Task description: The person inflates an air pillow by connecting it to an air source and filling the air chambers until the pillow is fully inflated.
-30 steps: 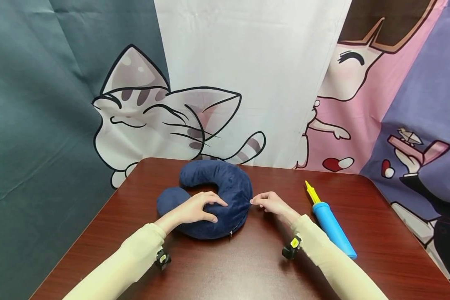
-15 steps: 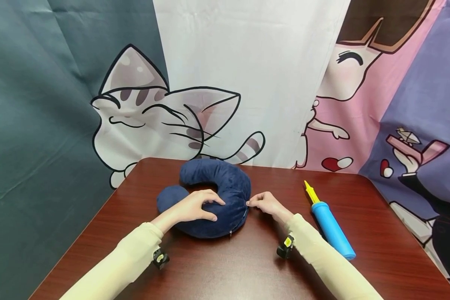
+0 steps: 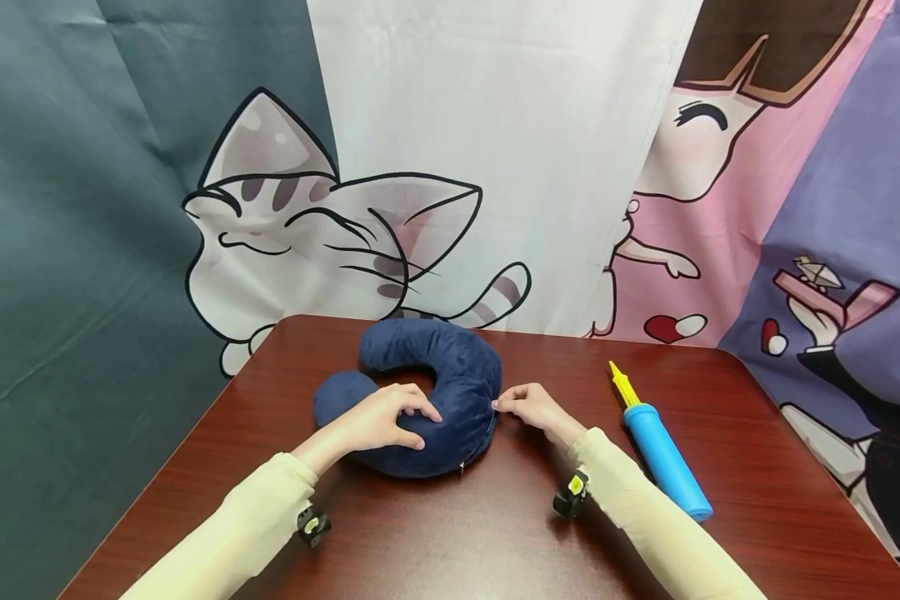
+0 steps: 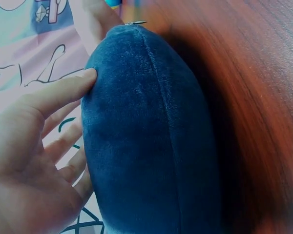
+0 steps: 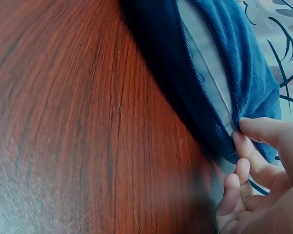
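A navy plush neck pillow lies on the table, curved like a U with its gap to the left. My left hand rests on its near arm, thumb and fingers spread and loosely bent; the left wrist view shows the thumb touching the plush. With thumb and forefinger my right hand pinches the pillow's right edge. In the right wrist view the pillow's zipper is parted, pale lining showing, and narrows to where the fingers pinch. A small metal zipper pull sticks out at the near edge. Whatever lies between the right fingertips is hidden.
A blue hand pump with a yellow nozzle lies right of the right forearm. The brown wooden table ends at a cartoon-printed cloth backdrop. Each wrist bears a small black camera.
My left hand has slid slightly left and nearer on the pillow. Its right edge moved a little left with my right hand, then both stayed almost still.
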`<control>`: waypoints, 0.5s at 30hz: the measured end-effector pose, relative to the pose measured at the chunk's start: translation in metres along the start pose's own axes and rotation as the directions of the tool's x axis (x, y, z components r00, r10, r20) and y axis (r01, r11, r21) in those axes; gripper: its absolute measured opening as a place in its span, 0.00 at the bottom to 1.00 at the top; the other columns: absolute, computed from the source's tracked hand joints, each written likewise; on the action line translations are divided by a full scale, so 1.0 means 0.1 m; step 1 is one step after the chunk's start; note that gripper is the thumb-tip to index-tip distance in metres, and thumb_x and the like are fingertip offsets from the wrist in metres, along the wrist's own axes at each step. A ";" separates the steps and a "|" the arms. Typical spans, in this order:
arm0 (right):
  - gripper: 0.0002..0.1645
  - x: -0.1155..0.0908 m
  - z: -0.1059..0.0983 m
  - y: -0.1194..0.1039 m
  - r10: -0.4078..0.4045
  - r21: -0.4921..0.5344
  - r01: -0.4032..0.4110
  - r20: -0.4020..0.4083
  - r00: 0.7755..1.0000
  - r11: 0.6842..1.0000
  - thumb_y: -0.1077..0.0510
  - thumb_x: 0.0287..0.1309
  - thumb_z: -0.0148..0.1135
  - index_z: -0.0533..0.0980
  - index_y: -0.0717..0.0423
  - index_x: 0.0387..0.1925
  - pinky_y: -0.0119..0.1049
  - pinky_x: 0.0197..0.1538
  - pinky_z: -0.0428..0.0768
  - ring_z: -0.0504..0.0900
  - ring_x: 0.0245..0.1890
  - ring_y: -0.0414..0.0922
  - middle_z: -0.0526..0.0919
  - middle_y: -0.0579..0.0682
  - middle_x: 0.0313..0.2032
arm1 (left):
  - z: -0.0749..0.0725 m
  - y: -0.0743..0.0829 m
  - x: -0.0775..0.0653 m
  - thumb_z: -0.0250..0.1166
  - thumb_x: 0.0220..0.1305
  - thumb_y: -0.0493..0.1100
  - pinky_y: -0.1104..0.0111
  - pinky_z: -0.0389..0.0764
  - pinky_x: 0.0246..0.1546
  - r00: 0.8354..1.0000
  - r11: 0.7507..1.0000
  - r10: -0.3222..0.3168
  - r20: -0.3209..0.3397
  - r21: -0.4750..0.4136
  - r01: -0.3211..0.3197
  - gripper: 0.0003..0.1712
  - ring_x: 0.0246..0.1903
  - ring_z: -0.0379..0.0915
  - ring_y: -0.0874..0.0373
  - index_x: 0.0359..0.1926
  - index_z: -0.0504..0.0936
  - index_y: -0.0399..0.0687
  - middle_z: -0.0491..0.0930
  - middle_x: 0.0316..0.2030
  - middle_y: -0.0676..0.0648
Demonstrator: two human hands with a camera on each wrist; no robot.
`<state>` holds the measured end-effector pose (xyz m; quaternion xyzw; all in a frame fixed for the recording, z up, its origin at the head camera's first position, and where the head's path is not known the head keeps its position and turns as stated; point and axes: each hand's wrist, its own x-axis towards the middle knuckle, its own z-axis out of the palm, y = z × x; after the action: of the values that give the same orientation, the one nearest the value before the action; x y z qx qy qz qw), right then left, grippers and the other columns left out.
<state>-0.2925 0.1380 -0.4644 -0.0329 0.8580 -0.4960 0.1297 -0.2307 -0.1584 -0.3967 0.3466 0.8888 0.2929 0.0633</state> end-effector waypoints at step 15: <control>0.09 -0.32 -0.01 -0.13 -0.300 -0.083 0.290 -0.138 0.944 0.953 0.59 0.56 0.70 0.77 0.57 0.33 0.29 0.33 0.73 0.76 0.27 0.42 0.80 0.49 0.26 | 0.09 -0.02 0.04 0.76 0.53 0.45 0.66 0.77 0.48 0.998 1.000 -0.015 -0.061 0.021 0.016 0.19 0.44 0.75 0.59 0.48 0.86 0.62 0.81 0.44 0.55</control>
<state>-0.2624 0.1380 -0.4461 -0.1278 0.8655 -0.4842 -0.0115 -0.2326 -0.1529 -0.4046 0.3313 0.8961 0.2933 0.0350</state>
